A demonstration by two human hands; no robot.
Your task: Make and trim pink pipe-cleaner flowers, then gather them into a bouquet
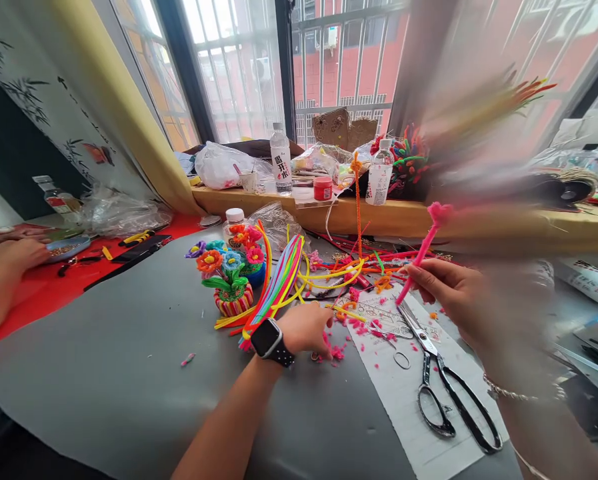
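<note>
My right hand pinches a bright pink pipe cleaner between thumb and fingers. The stem leans upright, and its top is bent into a small looped shape. Below its lower end lie large black-handled scissors on a white sheet. My left hand, with a watch on the wrist, reaches over the grey table among pink fuzz scraps. Its fingers are apart, and I see nothing held in them. Small scissors lie to its right. A bundle of colourful pipe cleaners rests just behind it.
Pipe-cleaner flowers in a striped pot stand left of the bundle. Bottles and a red jar line the windowsill. At far left, another person's hands are beside a blue dish. The right side is smeared.
</note>
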